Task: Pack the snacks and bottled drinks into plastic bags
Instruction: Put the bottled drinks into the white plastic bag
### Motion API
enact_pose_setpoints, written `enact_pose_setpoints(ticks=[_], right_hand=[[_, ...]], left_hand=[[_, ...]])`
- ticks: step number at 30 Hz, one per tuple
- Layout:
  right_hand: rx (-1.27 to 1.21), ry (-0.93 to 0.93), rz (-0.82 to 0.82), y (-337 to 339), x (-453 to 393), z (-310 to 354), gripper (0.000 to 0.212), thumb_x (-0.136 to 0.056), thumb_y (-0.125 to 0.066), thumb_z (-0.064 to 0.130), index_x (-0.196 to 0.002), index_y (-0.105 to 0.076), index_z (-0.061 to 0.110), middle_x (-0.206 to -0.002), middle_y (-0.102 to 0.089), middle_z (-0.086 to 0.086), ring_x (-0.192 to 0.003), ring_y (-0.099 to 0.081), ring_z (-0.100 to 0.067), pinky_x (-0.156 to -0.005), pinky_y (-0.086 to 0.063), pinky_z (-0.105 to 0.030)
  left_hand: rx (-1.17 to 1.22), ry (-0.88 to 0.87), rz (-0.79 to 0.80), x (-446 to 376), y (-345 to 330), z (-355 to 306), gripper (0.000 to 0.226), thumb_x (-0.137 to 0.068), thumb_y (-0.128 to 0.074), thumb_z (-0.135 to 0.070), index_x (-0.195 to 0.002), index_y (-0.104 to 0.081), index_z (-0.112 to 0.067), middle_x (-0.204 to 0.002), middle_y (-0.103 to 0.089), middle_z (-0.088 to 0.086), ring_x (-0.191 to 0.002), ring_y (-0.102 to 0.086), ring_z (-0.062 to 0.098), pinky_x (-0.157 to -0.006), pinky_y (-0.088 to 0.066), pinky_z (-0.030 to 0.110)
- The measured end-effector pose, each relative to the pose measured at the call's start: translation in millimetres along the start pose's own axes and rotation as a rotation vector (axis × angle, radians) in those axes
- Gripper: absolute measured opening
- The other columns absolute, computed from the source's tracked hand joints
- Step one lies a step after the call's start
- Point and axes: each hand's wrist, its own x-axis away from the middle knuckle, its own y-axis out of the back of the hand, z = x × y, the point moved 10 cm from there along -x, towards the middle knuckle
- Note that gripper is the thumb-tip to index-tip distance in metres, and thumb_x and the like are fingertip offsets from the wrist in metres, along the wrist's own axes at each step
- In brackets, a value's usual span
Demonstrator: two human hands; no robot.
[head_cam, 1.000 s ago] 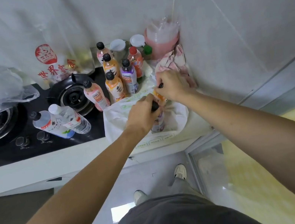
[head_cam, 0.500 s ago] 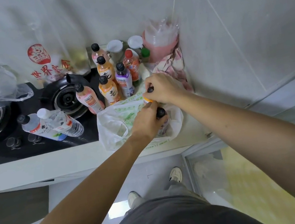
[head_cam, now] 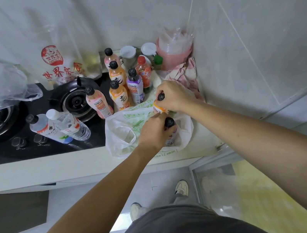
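Now your left hand [head_cam: 152, 134] grips a purple bottle [head_cam: 171, 131] inside the white bag [head_cam: 120, 138] on the pale counter [head_cam: 35, 168]; your right hand [head_cam: 173, 95] grips an orange bottle [head_cam: 159, 107] beside the tiled wall [head_cam: 245, 29].

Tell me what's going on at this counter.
A person is packing bottled drinks into a white plastic bag on the counter's edge. The left hand grips a purple-labelled bottle already inside the bag, while the right hand holds an orange bottle at its mouth. Several more bottles still stand behind, beside the stove.

Thin crinkly white plastic bag [head_cam: 124, 139] under both grips; glossy plastic bottles [head_cam: 135, 86] behind; glossy black glass hob [head_cam: 22, 150] leftward.
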Motion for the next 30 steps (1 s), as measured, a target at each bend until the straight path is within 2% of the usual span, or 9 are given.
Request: enact_pose_setpoints(ticks=[4, 7, 11, 15, 18, 22, 25, 28, 30], right_hand=[[0.025, 0.039, 0.03, -1, -1, 5, 0.016, -0.085, -0.074, 0.025, -0.099, -0.077, 0.017, -0.11, -0.068, -0.002, -0.105, -0.062, -0.022, -0.08, -0.041, -0.029], [0.037, 0.051, 0.05, -1, -3, 6, 0.019, -0.087, -0.072, 0.035, -0.097, -0.076, 0.019, -0.109, -0.068, 0.0, -0.104, -0.062, -0.023, -0.09, -0.05, -0.036], [0.045, 0.04, 0.037, 2, -11, 5, 0.028, -0.091, -0.067, 0.049, -0.096, -0.074, 0.022, -0.103, -0.068, 0.003, -0.096, -0.066, -0.021, -0.088, -0.055, -0.042], [0.06, 0.059, 0.028, 2, -26, 10, 0.025, -0.093, -0.065, 0.048, -0.095, -0.071, 0.024, -0.093, -0.067, 0.008, -0.087, -0.065, -0.02, -0.091, -0.055, -0.044], [0.059, 0.123, 0.022, 2, -44, 24, 0.021, -0.094, -0.064, 0.048, -0.098, -0.065, 0.028, -0.09, -0.067, 0.01, -0.081, -0.066, -0.018, -0.077, -0.058, -0.04], [0.13, 0.191, -0.013, -4, -75, 45, 0.04, -0.096, -0.063, 0.046, -0.125, -0.051, 0.022, -0.109, -0.066, -0.003, -0.092, -0.068, -0.027, -0.066, -0.051, -0.036], [0.152, 0.161, -0.019, -12, -95, 52, 0.045, -0.095, -0.06, 0.053, -0.125, -0.045, 0.023, -0.122, -0.06, -0.009, -0.095, -0.066, -0.033, -0.06, -0.049, -0.036], [0.167, 0.13, -0.001, -23, -111, 57, 0.043, -0.095, -0.062, 0.05, -0.125, -0.048, 0.021, -0.12, -0.061, -0.01, -0.104, -0.063, -0.037, -0.069, -0.052, -0.041], [0.171, 0.112, -0.018, -26, -117, 61, 0.039, -0.095, -0.063, 0.048, -0.121, -0.05, 0.021, -0.114, -0.062, -0.01, -0.105, -0.062, -0.037, -0.07, -0.053, -0.042]], left_hand=[[0.015, -0.022, -0.007, 0, 0, -2, 0.028, -0.084, -0.073, -0.04, -0.102, -0.064, -0.02, -0.099, -0.066, 0.002, -0.085, -0.062, 0.027, -0.068, -0.055, 0.045], [0.002, -0.038, 0.002, -1, 3, -4, 0.035, -0.085, -0.071, -0.047, -0.106, -0.064, -0.02, -0.102, -0.066, 0.001, -0.088, -0.063, 0.026, -0.071, -0.056, 0.043], [-0.027, -0.006, -0.053, 3, 26, 6, 0.048, -0.093, -0.049, -0.065, -0.107, -0.064, -0.022, -0.092, -0.063, -0.003, -0.081, -0.062, 0.022, -0.069, -0.053, 0.037], [-0.009, 0.042, -0.129, -1, 62, 28, 0.045, -0.101, -0.041, -0.057, -0.107, -0.064, -0.018, -0.081, -0.062, -0.004, -0.078, -0.061, 0.022, -0.07, -0.051, 0.039], [-0.049, 0.119, -0.208, -11, 91, 52, 0.036, -0.104, -0.045, -0.047, -0.114, -0.058, -0.014, -0.08, -0.058, -0.005, -0.077, -0.059, 0.024, -0.064, -0.04, 0.035], [-0.118, 0.233, -0.268, -31, 125, 86, 0.037, -0.103, -0.044, -0.047, -0.122, -0.041, -0.016, -0.083, -0.064, 0.005, -0.076, -0.061, 0.033, -0.061, -0.042, 0.039], [-0.191, 0.3, -0.282, -51, 147, 102, 0.039, -0.102, -0.048, -0.045, -0.125, -0.04, -0.014, -0.09, -0.062, 0.009, -0.081, -0.06, 0.035, -0.064, -0.041, 0.04], [-0.264, 0.323, -0.222, -77, 151, 116, 0.04, -0.096, -0.049, -0.052, -0.119, -0.044, -0.02, -0.101, -0.066, 0.009, -0.089, -0.064, 0.039, -0.08, -0.05, 0.05], [-0.282, 0.35, -0.143, -90, 143, 127, 0.04, -0.095, -0.048, -0.054, -0.117, -0.048, -0.021, -0.105, -0.064, 0.01, -0.092, -0.064, 0.039, -0.079, -0.05, 0.049]])
